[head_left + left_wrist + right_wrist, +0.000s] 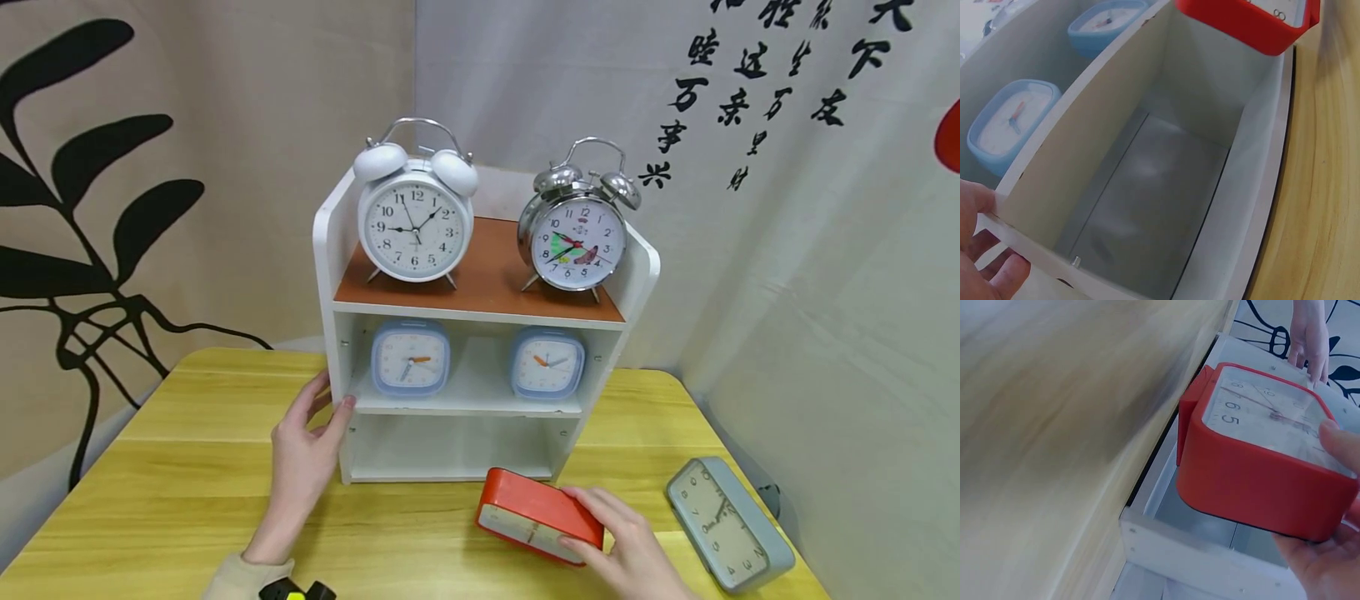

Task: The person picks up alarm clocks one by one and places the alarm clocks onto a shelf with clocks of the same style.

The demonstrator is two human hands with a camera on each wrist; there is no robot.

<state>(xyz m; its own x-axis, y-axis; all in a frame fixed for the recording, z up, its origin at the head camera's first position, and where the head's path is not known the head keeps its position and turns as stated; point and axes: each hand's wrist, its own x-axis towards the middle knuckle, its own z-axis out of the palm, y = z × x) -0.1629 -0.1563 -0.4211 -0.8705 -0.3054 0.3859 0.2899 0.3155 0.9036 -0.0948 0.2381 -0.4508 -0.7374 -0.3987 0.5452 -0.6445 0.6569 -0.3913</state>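
Observation:
My left hand (303, 458) holds the left side panel of a small white shelf (326, 292), thumb on its front edge. In the left wrist view the other fingers (1010, 275) curl against the panel's outer face. With my right hand (630, 542) I grip a red alarm clock (536, 508) by its right end. It is tilted in front of the bottom compartment, dial toward me. The right wrist view shows the thumb (1341, 447) over the red clock's dial edge, the other fingers underneath.
A white twin-bell clock (415, 229) and a silver twin-bell clock (577, 242) stand on the brown top board. Two light blue clocks (410, 358) sit in the middle compartment. A grey-blue clock (731, 525) lies on the wooden table (180, 467) at right.

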